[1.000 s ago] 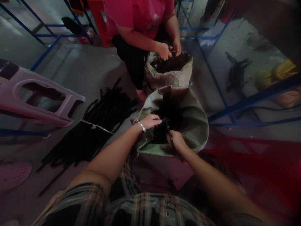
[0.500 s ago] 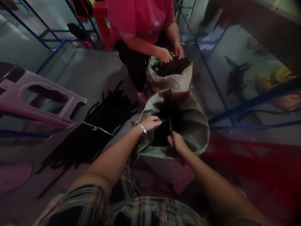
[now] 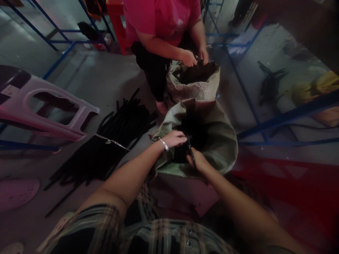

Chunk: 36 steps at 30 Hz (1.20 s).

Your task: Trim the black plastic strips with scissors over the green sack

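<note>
Over the mouth of a green-grey woven sack (image 3: 219,137), my left hand (image 3: 174,139) is closed in a pinch on a short black tube piece (image 3: 189,137). My right hand (image 3: 199,159) is wrapped round dark scissors (image 3: 192,157), whose curved handle shows along the fingers. The blades meet the tube piece just beyond my left fingertips; whether they have closed through it cannot be seen. Inside the sack, dark contents (image 3: 181,153) lie in shadow, too dim to make out singly.
A co-worker in a pink shirt (image 3: 169,24) handles something small and dark over another sack (image 3: 196,91). Left of my sack lies a tied bundle of long black tubes (image 3: 106,148), near a plastic stool (image 3: 53,102). Blue metal frames (image 3: 254,132) stand on both sides.
My two hands have come together, bringing the scissors' blades to the tube piece in my left hand. The view has shifted slightly. The co-worker's hands stay above their sack.
</note>
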### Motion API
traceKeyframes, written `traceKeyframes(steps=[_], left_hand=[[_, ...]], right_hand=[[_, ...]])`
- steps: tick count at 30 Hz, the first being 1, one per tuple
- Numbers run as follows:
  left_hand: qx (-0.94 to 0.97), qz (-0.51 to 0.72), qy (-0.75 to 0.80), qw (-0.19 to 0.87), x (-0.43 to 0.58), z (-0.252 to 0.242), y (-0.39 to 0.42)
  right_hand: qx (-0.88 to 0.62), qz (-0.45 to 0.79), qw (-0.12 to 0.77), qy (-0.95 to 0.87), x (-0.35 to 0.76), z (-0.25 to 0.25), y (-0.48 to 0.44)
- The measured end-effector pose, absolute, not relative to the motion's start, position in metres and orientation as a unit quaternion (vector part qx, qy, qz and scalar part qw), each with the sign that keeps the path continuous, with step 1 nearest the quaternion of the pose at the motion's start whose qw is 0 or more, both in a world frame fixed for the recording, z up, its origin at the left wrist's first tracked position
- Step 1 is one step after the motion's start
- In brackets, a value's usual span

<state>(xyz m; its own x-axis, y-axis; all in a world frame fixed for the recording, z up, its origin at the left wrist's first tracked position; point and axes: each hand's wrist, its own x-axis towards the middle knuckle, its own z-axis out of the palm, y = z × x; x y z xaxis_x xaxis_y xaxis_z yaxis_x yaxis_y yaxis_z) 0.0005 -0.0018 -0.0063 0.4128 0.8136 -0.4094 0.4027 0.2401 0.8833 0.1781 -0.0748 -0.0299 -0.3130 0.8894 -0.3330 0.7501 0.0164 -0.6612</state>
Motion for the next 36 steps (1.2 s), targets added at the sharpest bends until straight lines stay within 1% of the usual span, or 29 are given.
traceKeyframes(steps=[8, 14, 19, 26, 36], left_hand=[[0.594, 0.169, 0.515, 0.594, 0.001, -0.009, -0.001], [0.579, 0.189, 0.522, 0.597, -0.004, -0.007, -0.001], [0.581, 0.185, 0.537, 0.583, -0.006, -0.002, -0.001], [0.583, 0.178, 0.538, 0.582, -0.008, -0.002, 0.002], [0.584, 0.165, 0.554, 0.570, -0.008, 0.005, 0.001]], right_hand=[[-0.597, 0.365, 0.106, -0.707, 0.181, -0.036, -0.076], [-0.623, 0.372, 0.152, -0.671, 0.182, -0.032, -0.075], [-0.619, 0.379, 0.173, -0.666, 0.183, -0.034, -0.076], [-0.617, 0.381, 0.158, -0.670, 0.185, -0.038, -0.076], [-0.613, 0.392, 0.162, -0.666, 0.185, -0.036, -0.075]])
